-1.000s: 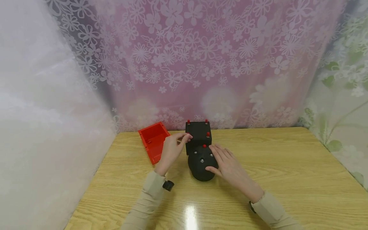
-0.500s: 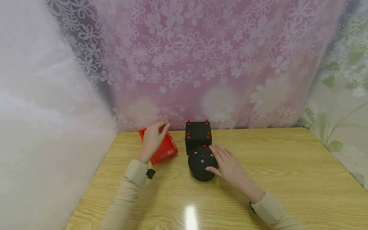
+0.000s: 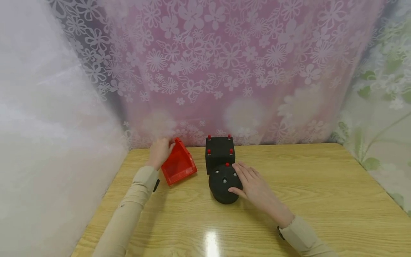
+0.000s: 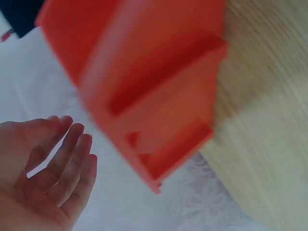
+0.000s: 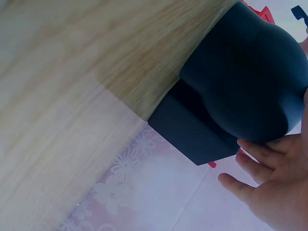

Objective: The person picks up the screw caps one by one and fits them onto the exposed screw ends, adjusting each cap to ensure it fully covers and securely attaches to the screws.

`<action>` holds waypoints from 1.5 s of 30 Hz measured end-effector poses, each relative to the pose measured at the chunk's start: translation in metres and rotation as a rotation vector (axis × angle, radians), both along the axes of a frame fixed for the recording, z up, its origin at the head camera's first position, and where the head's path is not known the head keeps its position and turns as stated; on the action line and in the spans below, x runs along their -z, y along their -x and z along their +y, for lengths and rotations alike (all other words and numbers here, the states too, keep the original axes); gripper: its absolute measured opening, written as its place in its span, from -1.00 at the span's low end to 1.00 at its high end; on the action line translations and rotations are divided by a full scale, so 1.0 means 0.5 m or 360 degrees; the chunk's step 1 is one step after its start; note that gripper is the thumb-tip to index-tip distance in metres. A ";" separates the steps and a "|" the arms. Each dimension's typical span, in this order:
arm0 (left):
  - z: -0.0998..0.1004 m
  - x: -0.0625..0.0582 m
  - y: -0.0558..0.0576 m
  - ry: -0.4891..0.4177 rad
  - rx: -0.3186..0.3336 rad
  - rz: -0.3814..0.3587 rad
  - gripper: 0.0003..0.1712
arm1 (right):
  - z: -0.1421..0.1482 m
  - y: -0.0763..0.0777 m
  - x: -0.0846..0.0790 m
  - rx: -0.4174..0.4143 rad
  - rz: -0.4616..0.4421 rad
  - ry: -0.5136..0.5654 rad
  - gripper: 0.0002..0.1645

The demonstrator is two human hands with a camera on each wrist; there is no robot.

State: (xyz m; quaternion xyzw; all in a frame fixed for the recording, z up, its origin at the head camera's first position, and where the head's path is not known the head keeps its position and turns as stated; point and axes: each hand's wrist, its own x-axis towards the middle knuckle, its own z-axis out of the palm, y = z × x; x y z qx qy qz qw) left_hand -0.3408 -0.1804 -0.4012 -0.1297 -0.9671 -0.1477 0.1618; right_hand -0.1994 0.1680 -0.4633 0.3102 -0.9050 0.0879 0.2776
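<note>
My left hand (image 3: 159, 151) is over the far left side of a red open-topped plastic bin (image 3: 179, 173), its thumb overlapping the bin's edge in the head view. In the left wrist view, its loosely bent fingers (image 4: 72, 166) hold nothing and show a gap to the bin. My right hand (image 3: 257, 185) rests on a rounded black block (image 3: 221, 191), straight fingers along its right side and thumb across the top. Metal screw heads and one red cap show on that block. Right behind it stands a square black block (image 3: 219, 144) with red caps at its top corners.
Everything stands on a wood-grain table (image 3: 305, 185). A pink flowered curtain (image 3: 237, 71) hangs along its back edge. A pale sheet (image 3: 57, 125) closes the left side, and a leafy curtain (image 3: 382, 117) the right.
My left hand has moved left from the square black block to the red bin's far left side. A red cap shows at the block's near left corner. The right hand stays on the rounded block.
</note>
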 end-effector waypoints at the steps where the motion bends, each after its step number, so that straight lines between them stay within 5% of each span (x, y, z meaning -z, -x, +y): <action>1: -0.003 0.007 0.004 0.0044 0.0004 -0.0009 -0.84 | 0.000 0.000 0.000 -0.0003 0.0010 0.0000 0.11; 8: -0.019 0.050 0.022 0.0254 0.0009 -0.0140 -0.89 | -0.001 0.000 0.002 -0.0010 0.0032 0.0005 0.10; 12: -0.018 0.066 0.022 0.0428 0.0003 -0.0109 -0.78 | -0.001 -0.001 0.000 -0.0009 0.0001 0.0014 0.10; 22: 0.002 0.080 0.025 0.0780 -0.0085 -0.0272 -0.78 | 0.001 -0.002 -0.001 -0.0008 -0.0005 0.0006 0.11; 35: 0.003 0.097 0.038 0.0759 -0.0117 -0.0372 -0.82 | -0.003 -0.002 -0.001 -0.0007 0.0031 0.0002 0.09; 45: 0.009 0.080 0.027 0.0587 -0.0045 -0.0288 -0.82 | -0.001 -0.003 -0.001 -0.0003 -0.0038 0.0012 0.09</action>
